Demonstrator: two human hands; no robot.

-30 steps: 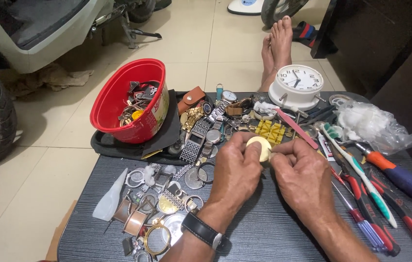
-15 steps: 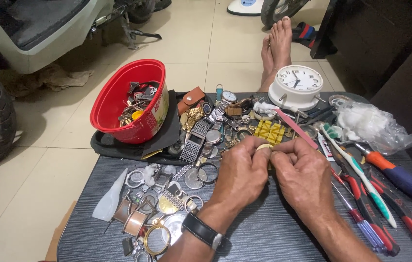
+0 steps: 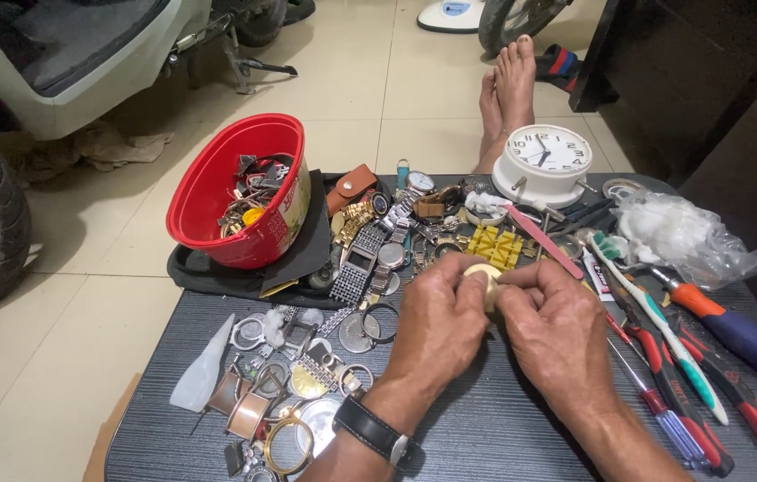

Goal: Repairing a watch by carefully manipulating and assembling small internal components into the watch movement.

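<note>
Both hands are pinched around the small round cream-coloured case [image 3: 483,273], left hand [image 3: 439,321] and right hand [image 3: 557,326] meeting on it dead centre, equally close.

I see two bare hands, no gloves, no sleeves, forearms bare to bottom edge of frame. Left hand [image 3: 439,323], lower centre: veins and knuckle creases visible, short nails. Left wrist has a black watch [image 3: 376,431] w/ dark strap and silver metal buckle, bottom centre. Right hand [image 3: 558,328], centre-right: no ring or band visible. Bare feet [image 3: 510,89] at top centre, no footwear on.
</note>
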